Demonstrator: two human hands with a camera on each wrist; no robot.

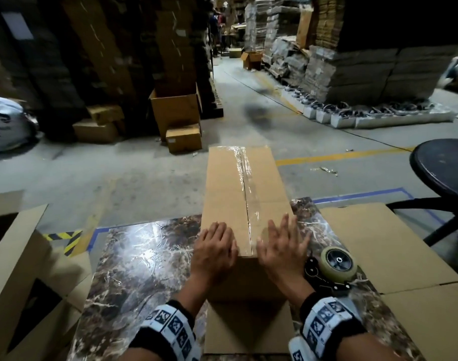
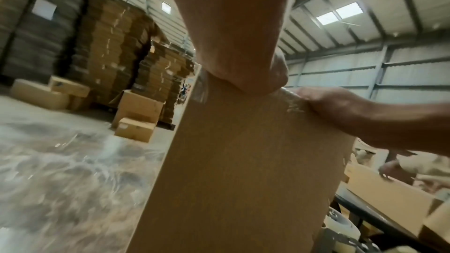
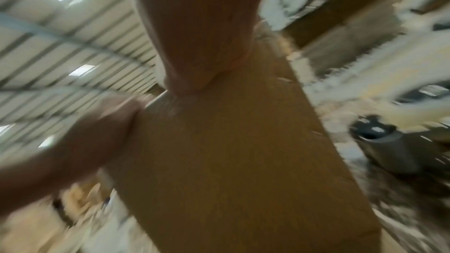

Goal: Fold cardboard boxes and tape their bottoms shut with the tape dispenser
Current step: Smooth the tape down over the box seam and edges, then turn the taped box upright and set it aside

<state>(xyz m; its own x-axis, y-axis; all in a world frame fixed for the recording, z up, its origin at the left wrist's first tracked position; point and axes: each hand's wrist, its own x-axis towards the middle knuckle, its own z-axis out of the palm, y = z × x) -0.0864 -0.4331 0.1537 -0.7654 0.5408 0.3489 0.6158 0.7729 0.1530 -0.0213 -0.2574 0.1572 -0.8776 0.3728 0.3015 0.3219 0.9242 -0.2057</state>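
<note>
A long brown cardboard box [image 1: 230, 188] stands on the marble-patterned table [image 1: 139, 256], its upward face sealed along the centre seam with clear tape [image 1: 245, 183]. My left hand [image 1: 215, 246] lies flat on the near left part of that face, fingers straight. My right hand [image 1: 282, 243] presses flat on the near right part, fingers spread beside the tape. In the left wrist view the box side [image 2: 231, 170] fills the middle, with the palm [image 2: 243, 64] on its top edge. The right wrist view is blurred, showing the box [image 3: 231, 161]. The tape dispenser [image 1: 336, 261] lies on the table, right of the box.
Flat cardboard sheets [image 1: 394, 243] lie on the right of the table. An open box [image 1: 17, 256] stands at the left. A black round stool [image 1: 444, 173] is at the right. Stacks of flattened cardboard [image 1: 353, 56] and small boxes [image 1: 183, 138] line the floor beyond.
</note>
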